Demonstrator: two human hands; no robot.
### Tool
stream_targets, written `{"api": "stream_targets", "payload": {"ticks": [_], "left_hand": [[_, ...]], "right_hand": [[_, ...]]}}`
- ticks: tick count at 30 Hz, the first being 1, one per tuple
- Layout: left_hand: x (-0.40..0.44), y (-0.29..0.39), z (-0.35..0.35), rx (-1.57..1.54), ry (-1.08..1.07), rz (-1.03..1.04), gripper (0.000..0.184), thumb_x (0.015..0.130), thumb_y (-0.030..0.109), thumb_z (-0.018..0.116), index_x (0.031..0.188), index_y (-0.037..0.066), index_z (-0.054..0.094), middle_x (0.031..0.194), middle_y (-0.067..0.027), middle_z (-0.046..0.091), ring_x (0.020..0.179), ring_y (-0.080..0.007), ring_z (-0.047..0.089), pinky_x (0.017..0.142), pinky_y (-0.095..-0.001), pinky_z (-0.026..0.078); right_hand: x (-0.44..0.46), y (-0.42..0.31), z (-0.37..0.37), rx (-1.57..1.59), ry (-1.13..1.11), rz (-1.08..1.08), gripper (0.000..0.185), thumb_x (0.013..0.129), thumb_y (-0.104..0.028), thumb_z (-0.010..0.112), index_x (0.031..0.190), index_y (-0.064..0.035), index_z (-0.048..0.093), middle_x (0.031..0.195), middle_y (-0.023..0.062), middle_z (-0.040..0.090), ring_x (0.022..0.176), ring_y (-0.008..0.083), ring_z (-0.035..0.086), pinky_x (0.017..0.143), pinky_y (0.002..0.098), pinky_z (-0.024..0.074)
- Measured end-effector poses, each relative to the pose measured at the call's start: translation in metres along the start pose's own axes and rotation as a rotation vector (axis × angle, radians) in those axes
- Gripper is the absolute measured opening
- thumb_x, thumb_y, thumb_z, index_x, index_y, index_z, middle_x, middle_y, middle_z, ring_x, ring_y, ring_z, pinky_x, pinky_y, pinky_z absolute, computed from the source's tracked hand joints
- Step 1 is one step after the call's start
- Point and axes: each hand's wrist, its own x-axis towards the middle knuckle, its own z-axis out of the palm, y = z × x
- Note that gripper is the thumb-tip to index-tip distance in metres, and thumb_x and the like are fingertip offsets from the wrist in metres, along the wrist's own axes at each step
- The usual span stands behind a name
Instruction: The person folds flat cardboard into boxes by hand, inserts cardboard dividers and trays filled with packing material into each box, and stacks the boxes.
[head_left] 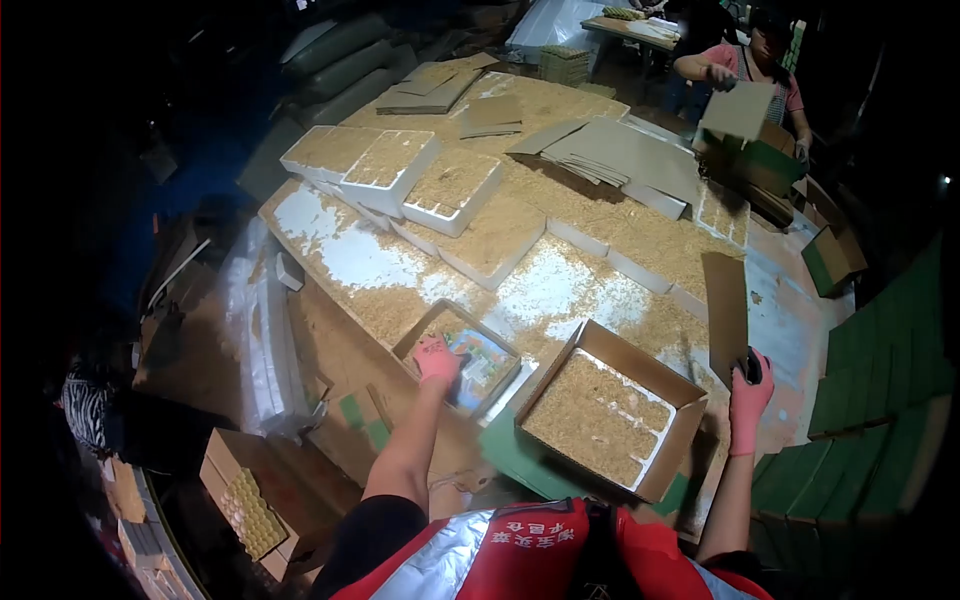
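Observation:
My left hand [437, 360], in a pink glove, reaches into a shallow tray [403, 350] and touches or hovers over a printed sheet [482, 362]; what its fingers hold, if anything, is hidden. My right hand [750, 390], in a pink and black glove, grips the lower end of a long brown cardboard strip [726, 310]. Between my hands stands an open cardboard box [682, 451] with a white foam tray full of sawdust-like material [595, 420] inside.
White foam boxes [415, 192] and stacked cardboard sheets [620, 155] lie across the littered table. A co-worker [770, 65] handles a green box [750, 160] at the far right. Green cartons [880, 370] line the right side; a box with a yellow tray [253, 515] stands lower left.

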Motion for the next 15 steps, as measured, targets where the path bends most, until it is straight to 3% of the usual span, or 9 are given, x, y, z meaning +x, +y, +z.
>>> {"api": "stream_targets", "payload": {"ticks": [1,4,6,8,10,12,15], "left_hand": [[0.006,-0.004,0.006,-0.034,0.067,-0.009,0.068,0.072,0.06,0.072,0.112,0.006,0.061,0.11,-0.0172,0.062,0.109,-0.0289,0.057,0.093,-0.0396,0.045],[0.034,-0.037,0.045,-0.225,0.081,0.109,0.049,0.079,0.048,0.068,0.102,0.005,0.065,0.106,-0.0174,0.065,0.105,-0.0296,0.06,0.093,-0.0392,0.045],[0.035,-0.047,0.035,-0.365,0.004,0.152,0.039,0.084,0.037,0.064,0.105,0.004,0.067,0.109,-0.0192,0.066,0.106,-0.0327,0.061,0.093,-0.0416,0.046],[0.041,-0.057,0.025,-0.463,-0.122,0.176,0.037,0.086,0.033,0.062,0.108,0.003,0.066,0.111,-0.0202,0.066,0.108,-0.0343,0.061,0.094,-0.0429,0.046],[0.044,-0.066,0.015,-0.332,-0.113,0.264,0.035,0.09,0.028,0.056,0.108,-0.001,0.064,0.109,-0.0223,0.066,0.104,-0.0362,0.062,0.092,-0.0436,0.048],[0.041,-0.067,-0.015,-0.216,-0.189,0.306,0.034,0.091,0.023,0.05,0.113,0.001,0.064,0.113,-0.0215,0.065,0.107,-0.0367,0.061,0.095,-0.044,0.046],[0.034,-0.065,-0.052,-0.092,0.047,0.44,0.037,0.089,0.021,0.051,0.118,0.0,0.061,0.116,-0.0205,0.062,0.109,-0.0379,0.057,0.096,-0.0459,0.043]], "right_hand": [[-0.016,-0.052,-0.01,-0.022,-0.055,-0.085,0.034,0.073,0.006,0.064,0.106,0.0005,0.064,0.098,0.013,0.061,0.087,0.024,0.062,0.082,0.0294,0.0491],[-0.074,-0.146,-0.014,-0.287,-0.617,-0.444,0.04,0.06,-0.002,0.069,0.098,-0.0093,0.065,0.097,0.0119,0.058,0.093,0.0306,0.059,0.08,0.04,0.0492],[-0.111,-0.16,0.012,-0.687,-0.959,-0.67,0.032,0.067,-0.008,0.065,0.098,-0.0116,0.057,0.092,0.0092,0.055,0.093,0.028,0.056,0.076,0.0393,0.0492],[-0.144,-0.128,0.027,-0.503,-1.129,-0.533,0.032,0.071,-0.009,0.063,0.102,-0.0104,0.055,0.099,0.0096,0.056,0.099,0.0305,0.056,0.08,0.0407,0.0487],[-0.149,-0.121,0.034,-0.555,-1.241,-0.406,0.031,0.075,-0.015,0.067,0.103,-0.0098,0.055,0.101,0.0112,0.055,0.101,0.0317,0.056,0.082,0.0412,0.0483],[-0.153,-0.116,0.035,-0.598,-1.129,-0.525,0.034,0.077,-0.023,0.071,0.105,-0.0096,0.056,0.104,0.0123,0.054,0.101,0.032,0.056,0.083,0.0413,0.0482],[-0.128,-0.126,0.022,-0.463,-1.145,-0.368,0.05,0.072,-0.033,0.076,0.115,-0.0116,0.06,0.119,0.0144,0.053,0.116,0.0322,0.049,0.096,0.0417,0.0436]]}}
